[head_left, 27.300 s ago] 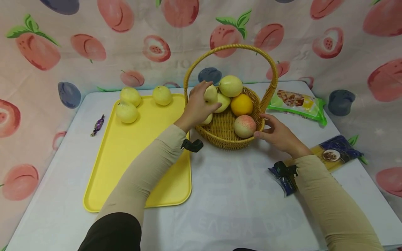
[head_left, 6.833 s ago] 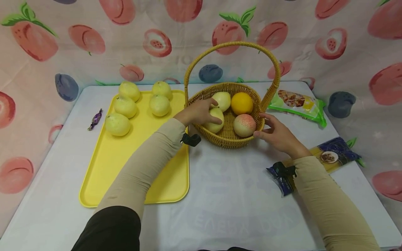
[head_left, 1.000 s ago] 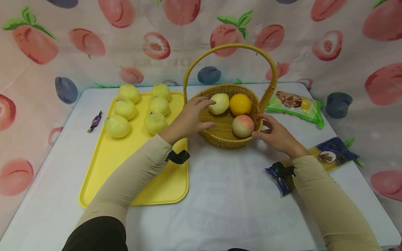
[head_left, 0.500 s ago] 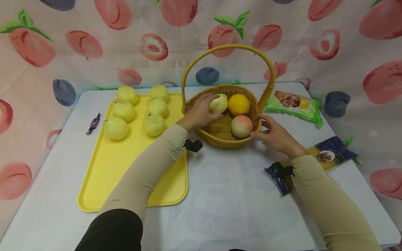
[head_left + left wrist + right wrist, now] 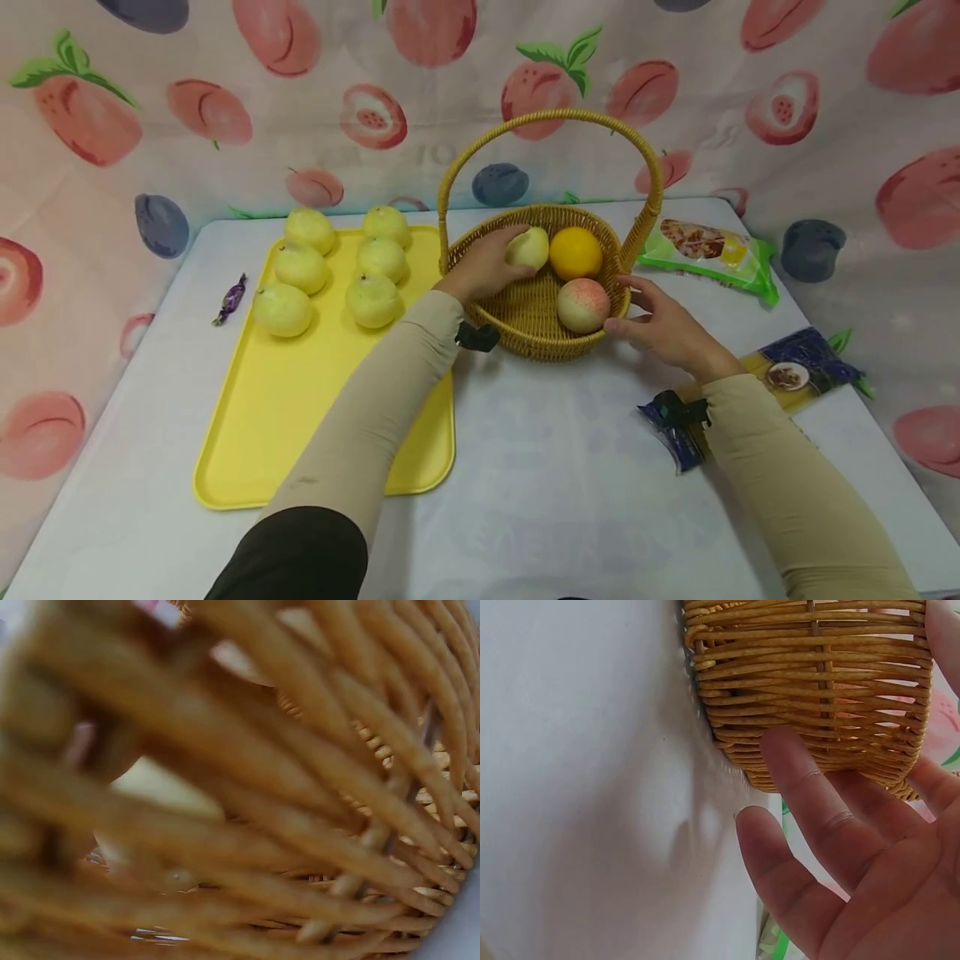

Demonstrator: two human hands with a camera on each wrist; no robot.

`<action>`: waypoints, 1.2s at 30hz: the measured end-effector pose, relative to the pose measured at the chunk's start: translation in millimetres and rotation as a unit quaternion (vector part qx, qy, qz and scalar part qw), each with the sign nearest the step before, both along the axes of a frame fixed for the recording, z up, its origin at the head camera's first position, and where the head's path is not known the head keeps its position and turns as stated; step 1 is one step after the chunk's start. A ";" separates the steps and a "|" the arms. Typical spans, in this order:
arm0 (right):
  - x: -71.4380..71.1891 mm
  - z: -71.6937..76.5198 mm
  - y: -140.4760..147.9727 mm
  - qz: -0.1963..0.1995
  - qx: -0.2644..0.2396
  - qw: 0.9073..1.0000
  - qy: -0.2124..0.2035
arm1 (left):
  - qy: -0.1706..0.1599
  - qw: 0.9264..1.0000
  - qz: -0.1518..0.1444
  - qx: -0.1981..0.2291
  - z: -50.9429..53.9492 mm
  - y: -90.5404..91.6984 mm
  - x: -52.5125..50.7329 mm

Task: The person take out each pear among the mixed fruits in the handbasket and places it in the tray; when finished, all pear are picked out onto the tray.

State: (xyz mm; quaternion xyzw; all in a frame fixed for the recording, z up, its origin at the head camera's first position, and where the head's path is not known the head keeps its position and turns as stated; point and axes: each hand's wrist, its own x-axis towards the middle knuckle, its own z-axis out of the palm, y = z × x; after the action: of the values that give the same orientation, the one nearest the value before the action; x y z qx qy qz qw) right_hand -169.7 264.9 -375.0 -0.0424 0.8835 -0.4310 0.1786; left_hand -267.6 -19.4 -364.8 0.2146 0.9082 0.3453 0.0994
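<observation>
My left hand (image 5: 486, 265) reaches into the wicker basket (image 5: 536, 337) and grips a pale yellow-green round fruit (image 5: 531, 248), fingers behind it and thumb in front. Beside that fruit in the basket lie an orange (image 5: 575, 253) and a pink-and-cream peach (image 5: 582, 305). My right hand (image 5: 660, 325) holds the basket's right side at the rim; in the right wrist view its fingers (image 5: 810, 787) spread against the woven wall, the little finger apart from it. The left wrist view is filled by blurred wicker (image 5: 247, 750), with a pale fruit (image 5: 165, 787) partly showing through.
A yellow tray (image 5: 300, 433) at left bears several pale yellow-green fruits (image 5: 282, 310) in two columns. A purple wrapped candy (image 5: 230, 299) lies left of it. At right are a green snack bag (image 5: 708, 257) and a blue-and-gold packet (image 5: 795, 371). The basket's tall handle (image 5: 551, 115) arches overhead.
Pale fruits have passed from basket to tray over the longer span. In the last second my left hand has moved right into the basket and closed round the pale fruit; my right hand stays.
</observation>
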 end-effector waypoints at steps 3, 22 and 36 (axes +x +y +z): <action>0.5 0.1 -0.4 0.000 0.000 1.000 0.000 | -0.007 1.000 0.006 -0.001 0.0 0.4 0.7; 2.5 0.1 -1.0 -0.002 -0.003 1.000 0.008 | -0.022 0.999 -0.026 0.019 0.8 1.6 4.6; 1.9 -0.5 -1.1 -0.005 -0.002 1.000 0.003 | -0.092 0.992 -0.086 -0.027 -0.4 2.6 4.2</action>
State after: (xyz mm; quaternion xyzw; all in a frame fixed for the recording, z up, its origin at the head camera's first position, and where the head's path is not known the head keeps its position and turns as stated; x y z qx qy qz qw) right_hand -167.8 263.8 -375.5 -0.0399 0.8832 -0.4336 0.1742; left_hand -263.4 -16.8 -365.2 0.2562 0.8825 0.3290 0.2174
